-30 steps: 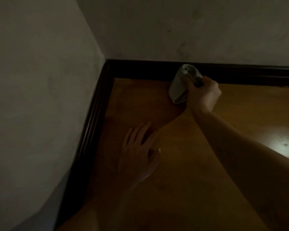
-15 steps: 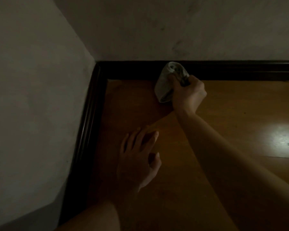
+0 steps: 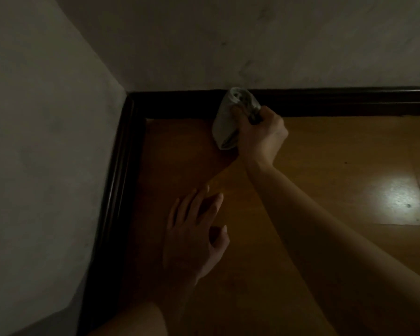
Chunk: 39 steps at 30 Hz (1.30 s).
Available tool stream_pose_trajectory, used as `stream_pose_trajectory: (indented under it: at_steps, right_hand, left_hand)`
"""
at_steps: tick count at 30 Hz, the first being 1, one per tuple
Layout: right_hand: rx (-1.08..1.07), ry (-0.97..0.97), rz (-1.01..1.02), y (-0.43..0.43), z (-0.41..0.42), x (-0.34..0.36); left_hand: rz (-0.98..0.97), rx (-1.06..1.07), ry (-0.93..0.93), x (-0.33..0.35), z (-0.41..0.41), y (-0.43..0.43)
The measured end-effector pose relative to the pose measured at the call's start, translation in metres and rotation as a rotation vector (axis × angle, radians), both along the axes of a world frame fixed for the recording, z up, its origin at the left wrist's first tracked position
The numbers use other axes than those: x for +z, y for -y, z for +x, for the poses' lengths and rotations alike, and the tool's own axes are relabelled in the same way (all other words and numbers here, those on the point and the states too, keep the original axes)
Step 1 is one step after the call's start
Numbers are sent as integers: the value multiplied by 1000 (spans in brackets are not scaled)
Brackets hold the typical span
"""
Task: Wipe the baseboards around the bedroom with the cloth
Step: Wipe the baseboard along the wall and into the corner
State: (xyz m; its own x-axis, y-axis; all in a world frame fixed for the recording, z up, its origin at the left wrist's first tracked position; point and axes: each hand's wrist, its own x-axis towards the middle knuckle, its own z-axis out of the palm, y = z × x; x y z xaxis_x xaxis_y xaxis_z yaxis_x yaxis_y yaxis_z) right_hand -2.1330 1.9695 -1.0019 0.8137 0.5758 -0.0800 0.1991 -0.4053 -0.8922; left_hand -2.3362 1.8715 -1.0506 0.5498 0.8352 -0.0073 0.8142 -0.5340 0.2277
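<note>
Cloth (image 3: 228, 120): bunched, pale, pressed against the far baseboard (image 3: 337, 101) a little right of the room's corner.
Right hand (image 3: 261, 134): fingers curled tight round the cloth.
Left hand (image 3: 194, 236): flat on the wooden floor (image 3: 337, 154), fingers spread and straight (holding nothing), near the left baseboard (image 3: 114, 197).

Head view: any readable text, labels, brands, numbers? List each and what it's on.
None readable.
The cloth in the right hand has darker markings along its bunched edge, too dim and blurred to tell whether they are letters.
The baseboard, walls and floor carry no print.
</note>
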Motion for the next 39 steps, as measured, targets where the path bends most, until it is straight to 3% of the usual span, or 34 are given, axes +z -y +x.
stream_pose_trajectory:
  at_steps: [6,19,28,35,39]
  right_hand:
    - [81,23,4,-3,2,5]
    - [-235,47,-33,47,75,9]
    - [-114,34,-24,37,60,5]
    - [-338,48,-50,59,89,1]
    - [-336,13,-74,43,64,3]
  left_hand:
    - [8,-5,-1,-2,-1,-1]
    - [-26,-11,17,-1,-2,-1]
    - [-35,-10,9,0,-1,-2]
    - [-72,-5,-20,0,-2,-1]
    - [-58,-9,-12,-1,-2,-1]
